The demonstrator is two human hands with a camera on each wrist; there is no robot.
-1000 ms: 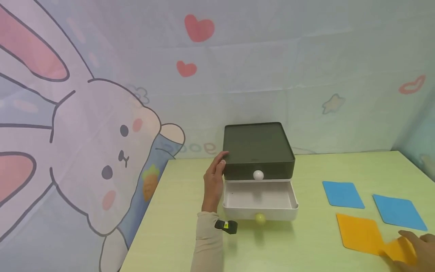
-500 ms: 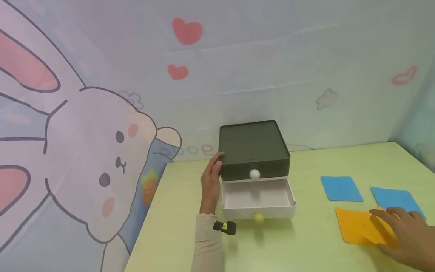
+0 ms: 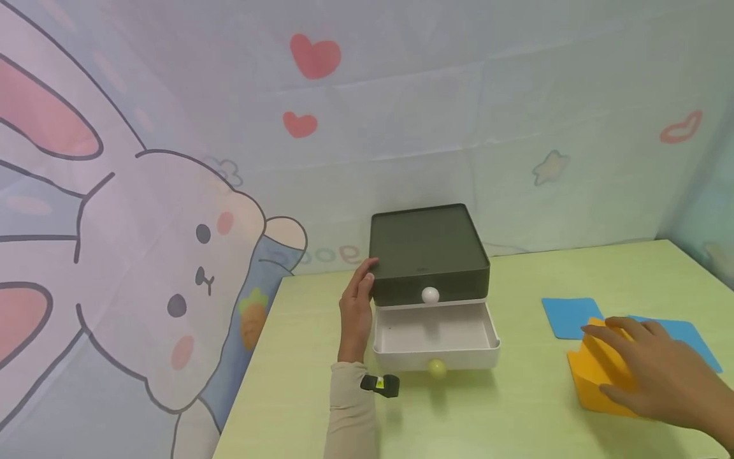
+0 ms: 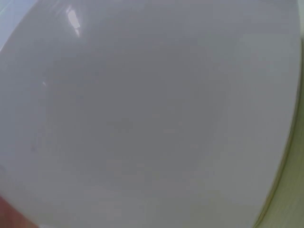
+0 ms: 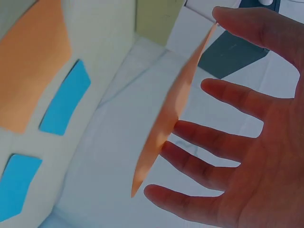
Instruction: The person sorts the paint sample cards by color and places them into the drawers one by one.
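Note:
In the head view my left hand (image 3: 357,309) rests against the left side of a small two-drawer box (image 3: 430,242) with a dark green top. Its lower white drawer (image 3: 432,360) is pulled out and has a yellow-green knob. At the right, my right hand (image 3: 659,373) holds an orange square sheet (image 5: 166,114) by its edges, thumb on one end and fingers along the side. The held sheet is tilted up off the table. Below it lies another orange square sheet (image 5: 33,66), partly hidden by the hand in the head view.
Two blue square sheets, one nearer the box (image 3: 570,317) and one farther right (image 3: 690,341), lie on the pale green table (image 3: 309,338). A printed cloth backdrop (image 3: 401,127) stands behind. The box's pale side (image 4: 152,114) fills most of the left wrist view.
My right hand has moved left and away from the table's front edge, lifting and tilting one orange sheet over the other. The left hand has kept its place on the box.

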